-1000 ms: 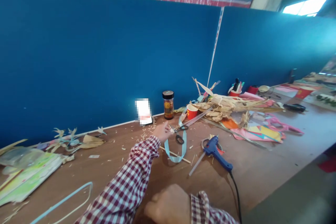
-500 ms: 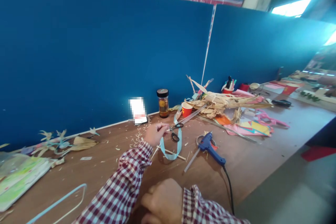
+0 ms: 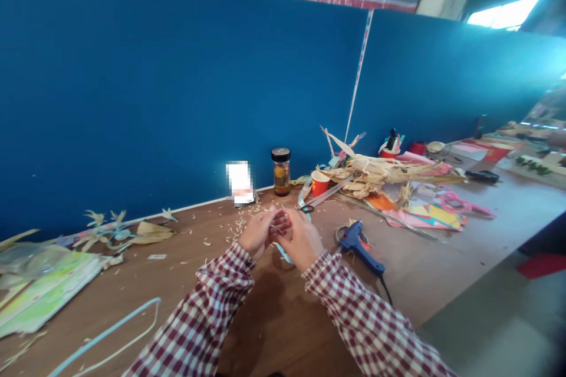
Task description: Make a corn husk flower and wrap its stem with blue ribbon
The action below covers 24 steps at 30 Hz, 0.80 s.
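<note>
Left hand (image 3: 256,234) and right hand (image 3: 305,240) held together above table (image 3: 265,318); grip on anything cannot be told. Light-blue ribbon (image 3: 283,253) partly hidden by hands. Brown tabletop littered with pale shavings (image 3: 239,227), backed by blue partition (image 3: 177,82); bright window (image 3: 506,13) set upper right.

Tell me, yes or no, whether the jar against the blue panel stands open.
No, a black lid sits on top of the jar.
</note>
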Motion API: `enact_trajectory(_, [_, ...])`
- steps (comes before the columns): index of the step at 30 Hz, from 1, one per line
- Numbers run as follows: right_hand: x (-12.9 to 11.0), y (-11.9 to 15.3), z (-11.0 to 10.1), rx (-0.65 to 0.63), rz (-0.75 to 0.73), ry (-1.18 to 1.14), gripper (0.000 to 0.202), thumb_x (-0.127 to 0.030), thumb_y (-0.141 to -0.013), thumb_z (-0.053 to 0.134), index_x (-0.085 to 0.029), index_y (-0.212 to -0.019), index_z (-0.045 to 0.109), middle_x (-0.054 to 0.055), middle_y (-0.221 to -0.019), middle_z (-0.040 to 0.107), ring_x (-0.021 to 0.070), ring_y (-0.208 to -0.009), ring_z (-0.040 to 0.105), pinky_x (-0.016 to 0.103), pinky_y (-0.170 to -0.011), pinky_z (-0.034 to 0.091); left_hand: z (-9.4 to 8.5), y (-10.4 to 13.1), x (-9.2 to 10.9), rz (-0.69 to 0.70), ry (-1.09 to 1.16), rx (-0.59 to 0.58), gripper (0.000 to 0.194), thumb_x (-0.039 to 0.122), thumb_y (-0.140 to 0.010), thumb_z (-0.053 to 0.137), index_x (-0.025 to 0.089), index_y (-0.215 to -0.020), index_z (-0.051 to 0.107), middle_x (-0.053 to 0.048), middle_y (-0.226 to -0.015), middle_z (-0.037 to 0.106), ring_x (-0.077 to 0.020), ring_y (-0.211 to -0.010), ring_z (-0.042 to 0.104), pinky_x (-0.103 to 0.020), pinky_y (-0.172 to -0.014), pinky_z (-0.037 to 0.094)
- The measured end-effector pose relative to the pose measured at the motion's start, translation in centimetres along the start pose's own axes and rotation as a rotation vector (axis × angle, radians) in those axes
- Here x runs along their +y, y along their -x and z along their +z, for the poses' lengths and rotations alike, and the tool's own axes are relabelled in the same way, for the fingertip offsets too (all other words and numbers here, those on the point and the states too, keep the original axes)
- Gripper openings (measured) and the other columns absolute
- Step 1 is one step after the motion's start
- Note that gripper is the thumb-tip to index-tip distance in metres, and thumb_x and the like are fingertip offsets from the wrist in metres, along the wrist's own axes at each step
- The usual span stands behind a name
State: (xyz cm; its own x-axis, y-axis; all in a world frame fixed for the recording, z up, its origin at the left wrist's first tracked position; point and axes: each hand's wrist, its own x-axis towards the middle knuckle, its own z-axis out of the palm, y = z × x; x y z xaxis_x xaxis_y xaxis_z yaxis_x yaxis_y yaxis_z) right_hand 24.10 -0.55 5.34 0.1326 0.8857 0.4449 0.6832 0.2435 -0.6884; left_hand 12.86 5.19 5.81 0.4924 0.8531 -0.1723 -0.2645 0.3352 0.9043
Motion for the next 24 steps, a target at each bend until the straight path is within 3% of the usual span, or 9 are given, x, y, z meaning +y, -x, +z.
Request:
enact_trajectory(3, [0.2, -0.4, 1.0, 0.028, -0.022, -0.043, 0.045, -0.014, -0.066, 0.058, -0.022, -0.110, 0.052, 0.006, -0.101, 0.056, 0.0178, -0.085, 0.054, 0.032, -0.076, 0.044, -0.1, 1.0, -0.2, 0.030, -0.016, -0.097, 0.036, 0.042, -0.077, 0.054, 0.011, -0.092, 0.065, -0.012, -0.091, 0.068, -0.0180, -0.083, 0.063, -0.027, -0.072, 0.048])
enact_trajectory(5, [0.4, -0.6, 1.3, -0.011, -0.017, -0.152, 0.045, -0.013, -0.067, 0.057, -0.022, -0.111, 0.053, 0.004, -0.093, 0.059, 0.0147, -0.074, 0.055, 0.028, -0.069, 0.045, -0.4, 1.6, -0.3, 0.025, -0.045, -0.142, 0.036, 0.043, -0.077, 0.054, 0.013, -0.093, 0.066, -0.011, -0.094, 0.067, -0.0188, -0.087, 0.062, -0.028, -0.076, 0.047])
enact_trajectory(8, [0.5, -0.8, 1.2, -0.159, 0.006, -0.334, 0.048, -0.013, -0.068, 0.056, -0.022, -0.115, 0.053, 0.000, -0.078, 0.060, 0.0102, -0.057, 0.050, 0.023, -0.056, 0.043, -0.9, 2.3, -0.5, 0.004, -0.093, -0.141, 0.033, 0.042, -0.076, 0.054, 0.015, -0.091, 0.067, -0.010, -0.095, 0.068, -0.0192, -0.089, 0.061, -0.032, -0.083, 0.045])
enact_trajectory(14, [0.8, -0.7, 0.9, -0.441, 0.163, -0.717, 0.034, -0.026, -0.067, 0.064, -0.020, -0.101, 0.063, -0.001, -0.070, 0.062, 0.0073, -0.050, 0.047, 0.019, -0.047, 0.040, -2.4, 2.6, -1.1, 0.054, -0.247, -0.082, 0.028, 0.038, -0.073, 0.058, 0.017, -0.088, 0.069, -0.007, -0.086, 0.069, -0.0196, -0.082, 0.062, -0.035, -0.080, 0.046])
enact_trajectory(20, [-0.2, 0.0, 2.5, -0.281, 0.357, -0.905, 0.024, -0.034, -0.070, 0.062, -0.018, -0.087, 0.068, 0.002, -0.075, 0.066, 0.0098, -0.061, 0.056, 0.019, -0.052, 0.043, -2.9, 3.1, -1.6, 0.331, -0.592, 0.123, 0.030, 0.034, -0.075, 0.054, 0.017, -0.093, 0.069, -0.004, -0.068, 0.068, -0.0182, -0.066, 0.062, -0.029, -0.063, 0.049])
enact_trajectory(24, [-0.4, 0.5, 3.1, -0.320, 0.472, -1.061, 0.022, -0.033, -0.069, 0.063, -0.018, -0.084, 0.068, 0.003, -0.077, 0.067, 0.0119, -0.069, 0.060, 0.017, -0.048, 0.041, -3.2, 3.8, -1.9, 0.400, -0.697, 0.194, 0.032, 0.037, -0.077, 0.050, 0.016, -0.093, 0.068, -0.005, -0.075, 0.069, -0.0180, -0.069, 0.062, -0.027, -0.062, 0.048])
